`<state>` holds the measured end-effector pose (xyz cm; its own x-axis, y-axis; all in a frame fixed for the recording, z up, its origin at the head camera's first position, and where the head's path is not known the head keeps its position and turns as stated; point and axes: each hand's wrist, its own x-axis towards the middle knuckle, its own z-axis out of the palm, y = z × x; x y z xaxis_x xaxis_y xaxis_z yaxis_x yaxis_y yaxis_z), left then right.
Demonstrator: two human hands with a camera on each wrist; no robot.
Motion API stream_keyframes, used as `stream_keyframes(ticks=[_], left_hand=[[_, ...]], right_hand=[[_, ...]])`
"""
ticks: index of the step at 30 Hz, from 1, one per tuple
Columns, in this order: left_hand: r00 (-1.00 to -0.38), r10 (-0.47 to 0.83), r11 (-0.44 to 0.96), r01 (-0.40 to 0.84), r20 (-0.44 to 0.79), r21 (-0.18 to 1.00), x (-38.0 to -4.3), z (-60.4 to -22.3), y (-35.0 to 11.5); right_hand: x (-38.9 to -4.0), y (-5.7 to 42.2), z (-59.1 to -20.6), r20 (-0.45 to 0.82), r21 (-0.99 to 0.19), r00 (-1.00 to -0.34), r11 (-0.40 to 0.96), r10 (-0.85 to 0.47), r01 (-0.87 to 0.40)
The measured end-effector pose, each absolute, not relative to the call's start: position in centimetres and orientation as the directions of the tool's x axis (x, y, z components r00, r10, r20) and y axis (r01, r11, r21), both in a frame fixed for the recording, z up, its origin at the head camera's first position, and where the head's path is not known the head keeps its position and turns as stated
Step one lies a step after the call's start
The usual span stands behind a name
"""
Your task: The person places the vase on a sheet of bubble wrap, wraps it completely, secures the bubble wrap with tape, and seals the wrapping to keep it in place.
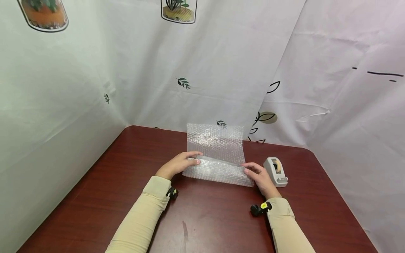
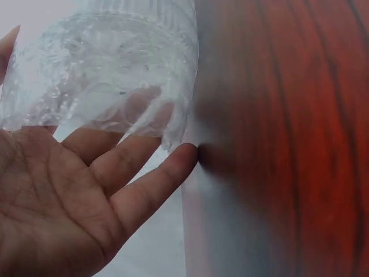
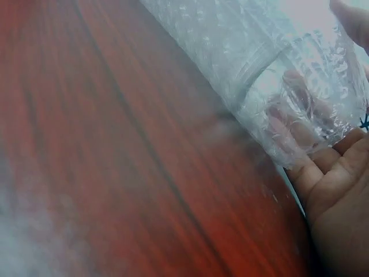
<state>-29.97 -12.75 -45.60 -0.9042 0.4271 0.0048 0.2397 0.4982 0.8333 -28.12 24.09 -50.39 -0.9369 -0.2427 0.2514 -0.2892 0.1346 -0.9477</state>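
A clear sheet of bubble wrap (image 1: 216,144) lies toward the back of the table, its near part folded over into a flattened roll. At the roll's left end, my left hand (image 1: 178,165) holds the wrap with the thumb on one side and the fingers on the other. The right end is held the same way by my right hand (image 1: 261,178). Through the clear film the left fingers (image 2: 135,153) show in the left wrist view, and the right fingers (image 3: 305,130) in the right wrist view. Whether anything lies inside the roll, I cannot tell.
A white tape dispenser (image 1: 275,172) stands on the dark red table (image 1: 209,221), just right of my right hand. White printed cloth (image 1: 202,102) hangs behind the table's back edge and along both sides.
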Motion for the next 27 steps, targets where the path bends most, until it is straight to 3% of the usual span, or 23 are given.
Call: stream_keyframes(ticks=[18,27], left_hand=[[-0.908,0.419,0.401,0.159,-0.026,0.902,-30.11,-46.28,-12.58],[-0.910,0.414,0.387,0.177,0.001,0.905,-30.01,-46.32,-12.37]], right_hand=[[-28.11,23.78,-50.03,0.139,-0.965,-0.963,0.189,-0.232,-0.185],[-28.24,23.98,-50.16,0.108,-0.969,-0.968,0.195,-0.227,-0.153]])
